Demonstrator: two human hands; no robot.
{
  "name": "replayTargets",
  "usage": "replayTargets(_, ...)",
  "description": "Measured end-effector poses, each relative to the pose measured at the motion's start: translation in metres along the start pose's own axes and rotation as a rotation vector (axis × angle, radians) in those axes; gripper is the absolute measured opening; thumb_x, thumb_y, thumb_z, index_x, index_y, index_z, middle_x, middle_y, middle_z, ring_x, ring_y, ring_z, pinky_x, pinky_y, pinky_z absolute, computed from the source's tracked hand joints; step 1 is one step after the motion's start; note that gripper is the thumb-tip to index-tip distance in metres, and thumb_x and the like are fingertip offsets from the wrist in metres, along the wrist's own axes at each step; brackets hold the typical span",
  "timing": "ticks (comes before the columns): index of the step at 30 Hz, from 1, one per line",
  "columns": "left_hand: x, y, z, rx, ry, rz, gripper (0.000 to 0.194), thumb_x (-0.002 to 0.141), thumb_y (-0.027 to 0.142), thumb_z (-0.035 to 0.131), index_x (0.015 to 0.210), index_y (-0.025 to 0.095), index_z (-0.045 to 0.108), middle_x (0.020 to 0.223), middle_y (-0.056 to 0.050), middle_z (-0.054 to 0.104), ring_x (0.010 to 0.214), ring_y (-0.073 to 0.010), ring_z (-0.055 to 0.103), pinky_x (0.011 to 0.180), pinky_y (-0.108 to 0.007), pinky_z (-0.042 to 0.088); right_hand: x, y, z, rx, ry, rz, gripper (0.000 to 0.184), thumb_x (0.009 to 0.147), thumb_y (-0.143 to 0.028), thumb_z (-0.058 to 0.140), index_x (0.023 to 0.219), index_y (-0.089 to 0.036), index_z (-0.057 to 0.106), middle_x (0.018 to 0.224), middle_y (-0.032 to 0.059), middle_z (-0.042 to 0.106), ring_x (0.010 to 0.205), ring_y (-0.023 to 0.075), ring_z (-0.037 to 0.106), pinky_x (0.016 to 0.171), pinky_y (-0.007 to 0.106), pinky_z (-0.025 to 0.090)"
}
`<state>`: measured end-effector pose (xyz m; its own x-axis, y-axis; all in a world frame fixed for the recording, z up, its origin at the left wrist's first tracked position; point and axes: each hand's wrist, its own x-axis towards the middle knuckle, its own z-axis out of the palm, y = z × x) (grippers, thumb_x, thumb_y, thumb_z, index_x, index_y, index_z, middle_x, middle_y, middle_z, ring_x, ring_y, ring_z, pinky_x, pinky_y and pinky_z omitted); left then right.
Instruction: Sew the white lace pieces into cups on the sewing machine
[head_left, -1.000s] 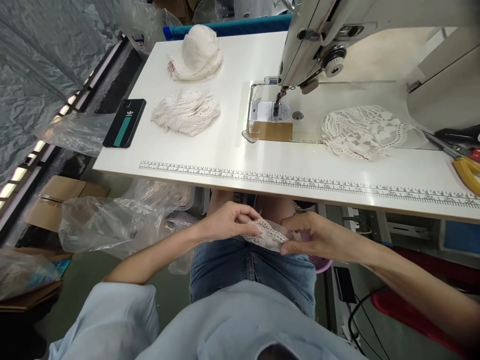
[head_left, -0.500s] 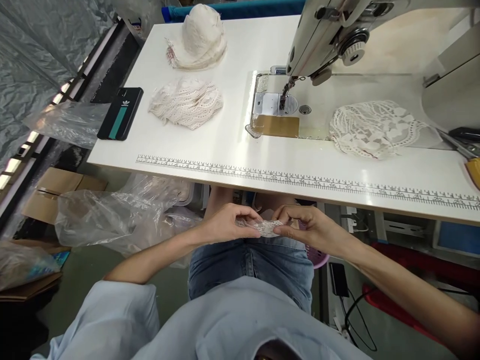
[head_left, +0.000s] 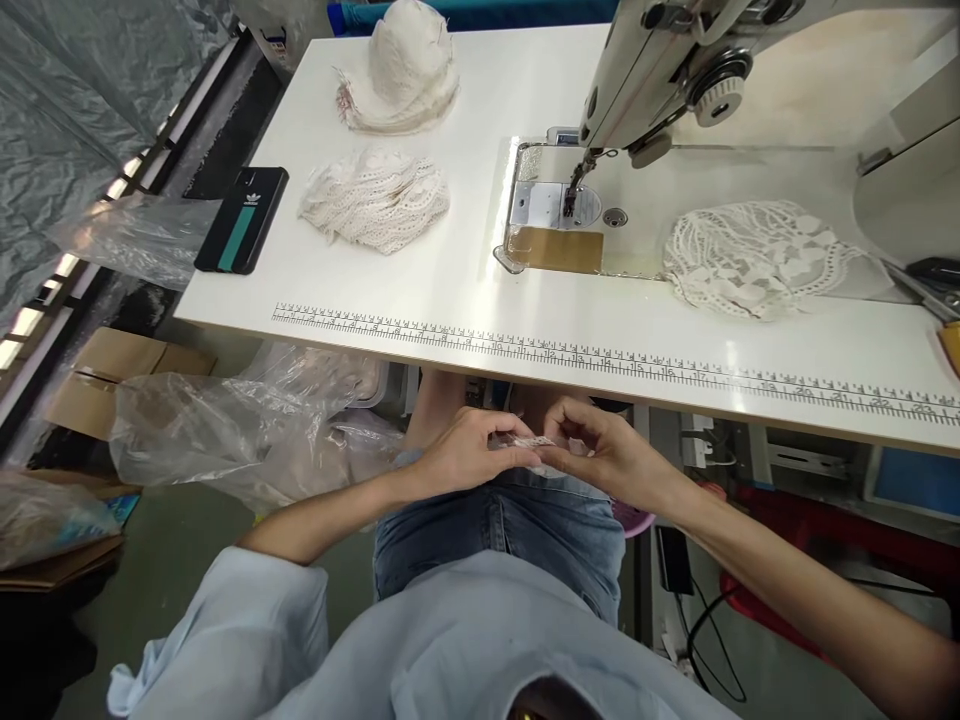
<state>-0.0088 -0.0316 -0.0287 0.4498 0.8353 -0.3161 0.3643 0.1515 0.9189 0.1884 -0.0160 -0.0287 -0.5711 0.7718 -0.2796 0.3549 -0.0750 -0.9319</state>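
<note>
Over my lap, below the table's front edge, a small piece of white lace [head_left: 534,442] is stretched between my hands. My left hand [head_left: 469,450] pinches its left end between thumb and fingers. At the other end my right hand [head_left: 589,445] pinches it too, fingertips close to those of the left. Much of the lace is covered by the fingers. On the table ahead lies a pile of gathered lace [head_left: 379,200], with a cream fabric stack [head_left: 405,75] behind it. More white lace [head_left: 754,258] rests right of the sewing machine's needle.
A sewing machine [head_left: 637,90] stands on the white table [head_left: 465,285], which has a printed ruler [head_left: 585,355] along its front. A black phone [head_left: 242,220] lies at the left edge. Scissors [head_left: 919,290] sit at far right. Plastic bags [head_left: 217,430] and a cardboard box [head_left: 112,375] are lower left.
My hands have drawn closer together, the left shifting slightly right. Less of the lace shows between the fingertips, and it now looks flatter and folded.
</note>
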Motion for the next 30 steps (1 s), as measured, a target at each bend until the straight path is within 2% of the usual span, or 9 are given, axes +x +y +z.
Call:
replayTargets(2, 0.0, 0.001, 0.002, -0.014, 0.025, -0.006, 0.02, 0.079, 0.033, 0.064, 0.082, 0.014, 0.07, 0.074, -0.002, 0.066, 0.066, -0.0102, 0.055, 0.06, -0.02, 0.039, -0.001, 0.001, -0.001, -0.004, -0.039, 0.025, 0.023, 0.082, -0.041, 0.058, 0.083, -0.019, 0.053, 0.066, -0.0025, 0.048, 0.059, 0.0108, 0.043, 0.053, 0.023, 0.035)
replayTargets(4, 0.0, 0.0, 0.0, -0.098, 0.017, -0.017, 0.018, 0.079, 0.029, 0.064, 0.08, 0.013, 0.07, 0.077, -0.002, 0.067, 0.069, -0.0106, 0.057, 0.062, -0.019, 0.041, -0.002, 0.003, -0.002, -0.004, -0.132, 0.057, 0.026, 0.082, -0.044, 0.059, 0.088, -0.019, 0.056, 0.07, -0.0008, 0.052, 0.063, 0.0122, 0.046, 0.055, 0.024, 0.037)
replayTargets(7, -0.002, -0.003, -0.006, -0.235, -0.025, -0.106, 0.017, 0.076, 0.029, 0.066, 0.078, 0.012, 0.07, 0.074, -0.003, 0.068, 0.067, -0.0103, 0.058, 0.062, -0.019, 0.043, -0.005, 0.006, -0.003, -0.005, -0.223, 0.059, 0.03, 0.08, -0.048, 0.058, 0.081, -0.018, 0.061, 0.074, 0.0012, 0.055, 0.066, 0.0136, 0.048, 0.058, 0.025, 0.038)
replayTargets(10, -0.003, -0.006, -0.012, -0.332, -0.081, -0.19, 0.018, 0.074, 0.029, 0.069, 0.076, 0.011, 0.07, 0.072, -0.002, 0.067, 0.065, -0.0096, 0.058, 0.061, -0.018, 0.044, -0.008, 0.008, -0.003, 0.025, -0.212, 0.066, 0.032, 0.081, -0.048, 0.057, 0.072, -0.018, 0.061, 0.068, -0.0003, 0.052, 0.061, 0.0118, 0.045, 0.055, 0.024, 0.035)
replayTargets(14, -0.004, -0.008, -0.012, -0.4, -0.146, -0.219, 0.016, 0.073, 0.028, 0.07, 0.075, 0.012, 0.071, 0.073, -0.003, 0.069, 0.067, -0.0102, 0.06, 0.063, -0.019, 0.046, -0.009, 0.007, -0.005, 0.076, -0.258, 0.05, 0.029, 0.081, -0.045, 0.059, 0.07, -0.018, 0.06, 0.065, -0.0019, 0.049, 0.058, 0.0102, 0.042, 0.053, 0.023, 0.033)
replayTargets(17, -0.002, -0.007, -0.01, -0.361, -0.142, -0.201, 0.016, 0.074, 0.028, 0.069, 0.077, 0.013, 0.072, 0.073, -0.003, 0.07, 0.067, -0.0108, 0.061, 0.062, -0.019, 0.046, -0.008, 0.006, -0.005, 0.053, -0.27, 0.021, 0.028, 0.081, -0.044, 0.06, 0.071, -0.018, 0.059, 0.065, -0.0026, 0.046, 0.059, 0.0101, 0.039, 0.054, 0.024, 0.031)
replayTargets(21, 0.0, -0.003, -0.009, -0.15, -0.104, -0.121, 0.02, 0.079, 0.032, 0.062, 0.08, 0.014, 0.072, 0.077, -0.003, 0.071, 0.069, -0.0121, 0.062, 0.063, -0.019, 0.045, -0.004, 0.007, -0.003, 0.032, -0.256, 0.037, 0.031, 0.082, -0.046, 0.058, 0.07, -0.018, 0.055, 0.061, -0.0049, 0.037, 0.056, 0.0088, 0.031, 0.052, 0.023, 0.026)
replayTargets(25, -0.002, 0.0, -0.008, -0.014, -0.085, -0.064, 0.025, 0.082, 0.034, 0.058, 0.079, 0.013, 0.07, 0.075, -0.002, 0.07, 0.068, -0.012, 0.06, 0.062, -0.019, 0.043, -0.002, 0.008, 0.001, 0.002, -0.24, 0.069, 0.033, 0.083, -0.047, 0.056, 0.068, -0.018, 0.051, 0.059, -0.0051, 0.037, 0.055, 0.009, 0.032, 0.051, 0.023, 0.025)
replayTargets(30, -0.005, -0.001, -0.007, -0.046, -0.064, -0.079, 0.031, 0.07, 0.038, 0.071, 0.089, 0.015, 0.067, 0.077, -0.001, 0.069, 0.07, -0.0126, 0.061, 0.061, -0.018, 0.043, -0.005, 0.009, 0.001, -0.05, -0.159, 0.053, 0.035, 0.085, -0.046, 0.054, 0.065, -0.018, 0.048, 0.057, -0.0049, 0.036, 0.052, 0.0088, 0.032, 0.048, 0.022, 0.025)
